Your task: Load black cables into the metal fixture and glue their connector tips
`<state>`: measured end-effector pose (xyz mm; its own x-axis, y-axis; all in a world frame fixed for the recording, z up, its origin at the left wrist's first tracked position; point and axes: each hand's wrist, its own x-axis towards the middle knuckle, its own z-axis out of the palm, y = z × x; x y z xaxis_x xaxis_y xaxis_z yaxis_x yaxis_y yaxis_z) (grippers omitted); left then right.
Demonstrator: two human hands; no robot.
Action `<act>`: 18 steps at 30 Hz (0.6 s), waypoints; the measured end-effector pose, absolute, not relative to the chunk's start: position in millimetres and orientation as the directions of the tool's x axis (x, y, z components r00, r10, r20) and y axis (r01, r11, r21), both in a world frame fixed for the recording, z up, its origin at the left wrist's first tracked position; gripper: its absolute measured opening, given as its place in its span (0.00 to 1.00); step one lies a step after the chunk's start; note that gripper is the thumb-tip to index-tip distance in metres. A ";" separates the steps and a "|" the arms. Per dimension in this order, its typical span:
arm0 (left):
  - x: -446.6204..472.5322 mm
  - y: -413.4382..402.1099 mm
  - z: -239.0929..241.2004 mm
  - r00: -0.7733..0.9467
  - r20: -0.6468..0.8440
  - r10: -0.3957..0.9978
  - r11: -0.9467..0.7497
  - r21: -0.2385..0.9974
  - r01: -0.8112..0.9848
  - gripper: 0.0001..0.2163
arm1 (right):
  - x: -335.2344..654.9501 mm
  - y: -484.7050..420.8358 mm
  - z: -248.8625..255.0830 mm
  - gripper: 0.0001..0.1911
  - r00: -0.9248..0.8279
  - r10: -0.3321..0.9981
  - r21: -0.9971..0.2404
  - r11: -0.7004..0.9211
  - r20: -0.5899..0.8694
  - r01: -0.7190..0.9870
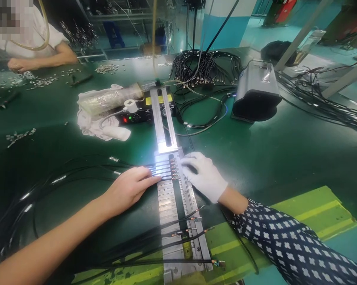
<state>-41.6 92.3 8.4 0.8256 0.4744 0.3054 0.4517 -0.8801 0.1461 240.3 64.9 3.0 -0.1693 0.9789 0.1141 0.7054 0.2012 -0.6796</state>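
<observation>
A long slotted metal fixture [167,202] lies on the table before me, with several black cables [164,171] across its upper slots. My left hand [131,186], bare, is closed over these cables at the fixture's left edge, thumb and fingertips on them. The cables' metal connector ends [174,169] line up in the groove. My right hand [204,175], in a white glove, has curled fingers against the rail right beside the connectors; whatever its fingertips pinch is hidden. Lower on the fixture lie more cables with bare, coppery ends [193,229].
Beyond the fixture stand a black control box [143,114] and a grey metal-cased unit [257,93]. A cable bundle [202,67] lies between them, further back. White cloth [91,124] and small metal parts [44,81] are at left. A person's arm [48,57] rests across the table.
</observation>
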 end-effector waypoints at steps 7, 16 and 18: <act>-34.9 90.0 3.8 0.822 0.307 0.480 -0.877 0.162 0.452 0.14 | 240.5 64.7 3.4 0.12 -0.163 0.982 -0.702 0.182 0.094 0.689; -34.0 64.9 -3.2 0.752 0.397 0.526 -0.834 0.067 0.548 0.16 | 241.7 67.2 4.9 0.10 -0.163 0.983 -0.711 0.173 0.083 0.682; -31.8 59.1 -3.6 0.754 0.411 0.512 -0.833 0.025 0.552 0.17 | 241.3 67.8 4.5 0.11 -0.165 0.982 -0.710 0.180 0.091 0.680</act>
<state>-31.8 59.1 -3.6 0.7543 0.5119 0.4110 0.5520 -0.8335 0.0250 241.3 67.8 4.5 -0.1648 0.9821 0.0914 0.6804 0.1803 -0.7103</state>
